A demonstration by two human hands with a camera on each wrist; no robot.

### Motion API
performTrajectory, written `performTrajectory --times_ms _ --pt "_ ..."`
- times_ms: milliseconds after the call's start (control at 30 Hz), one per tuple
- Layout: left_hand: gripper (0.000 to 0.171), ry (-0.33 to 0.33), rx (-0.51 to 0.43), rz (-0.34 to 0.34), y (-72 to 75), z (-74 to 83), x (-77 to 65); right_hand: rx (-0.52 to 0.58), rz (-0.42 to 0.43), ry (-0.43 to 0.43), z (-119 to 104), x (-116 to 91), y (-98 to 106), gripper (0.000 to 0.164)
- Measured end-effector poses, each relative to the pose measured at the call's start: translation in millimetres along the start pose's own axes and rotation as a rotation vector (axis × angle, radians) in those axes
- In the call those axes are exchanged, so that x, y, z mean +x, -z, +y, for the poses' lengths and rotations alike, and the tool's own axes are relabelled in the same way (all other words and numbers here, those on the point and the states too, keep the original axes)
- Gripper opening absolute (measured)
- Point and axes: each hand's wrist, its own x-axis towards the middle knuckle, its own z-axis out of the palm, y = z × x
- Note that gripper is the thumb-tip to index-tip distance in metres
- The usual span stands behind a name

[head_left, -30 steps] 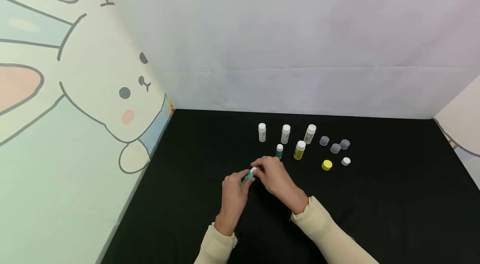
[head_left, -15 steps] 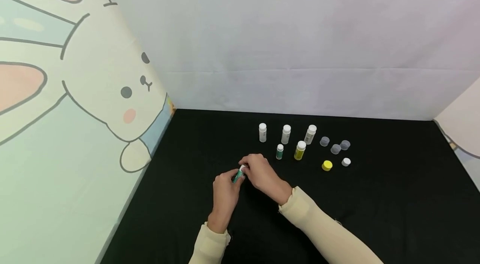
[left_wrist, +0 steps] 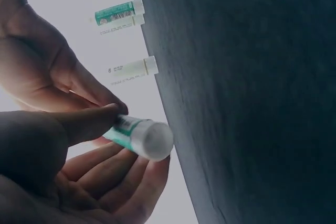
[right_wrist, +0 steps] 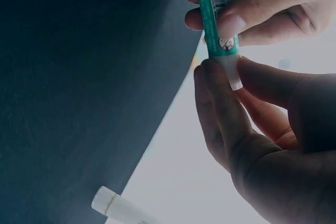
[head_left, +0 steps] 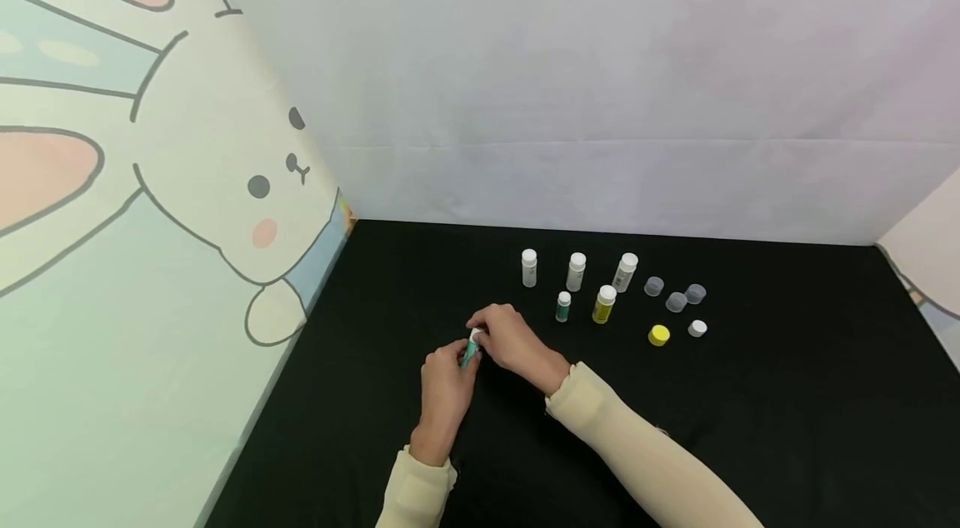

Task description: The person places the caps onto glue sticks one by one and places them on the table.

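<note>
Above the black table, my left hand [head_left: 445, 386] grips a small green-labelled bottle [head_left: 469, 352] by its body, tilted. My right hand [head_left: 516, 343] pinches the white cap [right_wrist: 232, 73] at the bottle's other end, and the cap is still seated on it. A barcode shows on the green label [right_wrist: 219, 11] in the right wrist view. The white base [left_wrist: 157, 141] points toward the camera in the left wrist view. To the right stand another small green bottle [head_left: 563, 308] and a yellow-labelled bottle [head_left: 603, 306], both with white caps.
Behind them stand three white bottles, the left [head_left: 529, 269], the middle [head_left: 576, 272] and the right [head_left: 625, 273]. Several clear cups, one cup [head_left: 654, 286] among them, lie farther right. A yellow cap [head_left: 658, 336] and a white cap [head_left: 697, 329] lie nearer. A pale wall [head_left: 600, 186] borders the table.
Both hands have moved left with the green bottle between them, away from the standing bottles. The bottle is now more upright in the head view. The other things stay in place.
</note>
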Motion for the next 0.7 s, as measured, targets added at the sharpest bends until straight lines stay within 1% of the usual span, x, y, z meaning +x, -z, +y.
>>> performTrajectory --times_ms 167,333,433,567,700 --pt "0.019 0.044 0.016 -0.036 2.1 -5.2 -0.2 0.005 -0.037 0.013 1 9 -9 0.023" --pt "0.026 0.084 0.037 -0.047 6.9 -8.5 0.1 -0.048 -0.048 0.035 -1 15 -20 0.026" --pt "0.023 0.089 0.041 -0.047 9.1 -11.2 0.5 -0.072 -0.056 0.048 -2 19 -26 0.027" --pt "0.018 0.079 0.043 -0.057 10.8 -13.8 0.3 -0.095 -0.075 0.059 0 22 -31 0.028" --pt "0.013 0.077 0.050 -0.083 12.7 -14.9 0.1 -0.108 -0.097 0.049 1 25 -33 0.028"
